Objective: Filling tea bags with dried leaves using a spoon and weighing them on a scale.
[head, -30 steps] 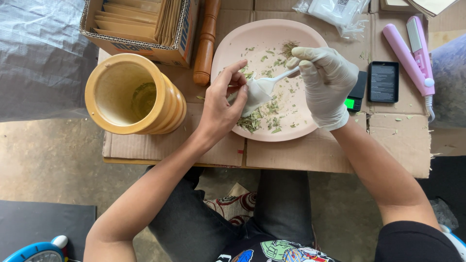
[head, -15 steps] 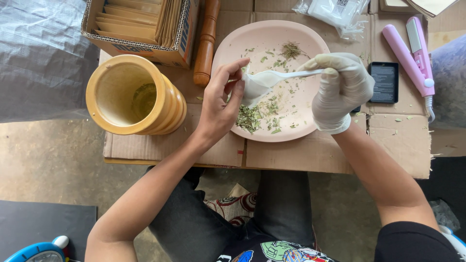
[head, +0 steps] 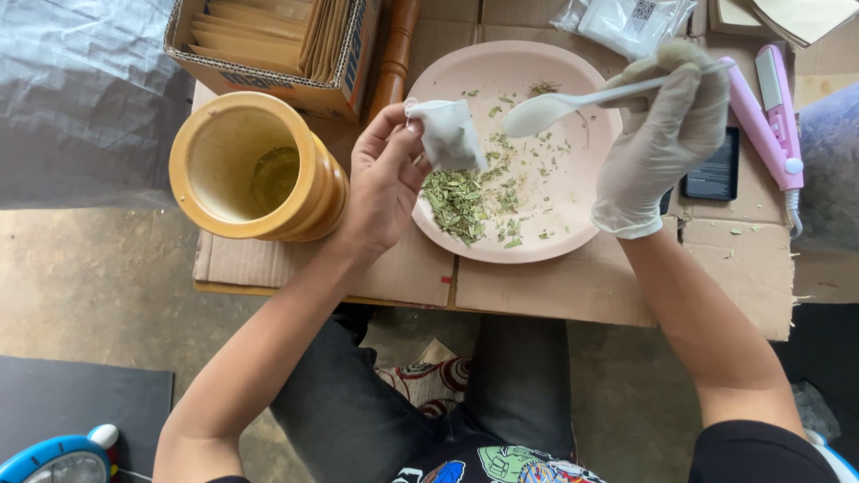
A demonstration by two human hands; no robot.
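My bare left hand (head: 380, 179) pinches a small white filter bag (head: 449, 134) by its top edge, over the left side of a pink plate (head: 573, 224). Dried green leaf bits (head: 456, 201) lie in a heap on the plate under the bag, with more scattered across it. A white glove covers my right hand (head: 662, 134), which holds a white plastic spoon (head: 550, 109) above the plate, its bowl pointing left toward the bag but apart from it.
A yellow wooden mortar (head: 255, 170) stands left of the plate, a wooden pestle (head: 394, 54) behind it. A cardboard box of paper sleeves (head: 268, 40) sits at the back left. A pink sealer tool (head: 774, 121), a small black scale (head: 716, 170) and clear packets (head: 622, 20) lie right.
The spoon has come out of the bag and my right hand has lifted it up and to the right. My left hand still holds the bag, now raised slightly.
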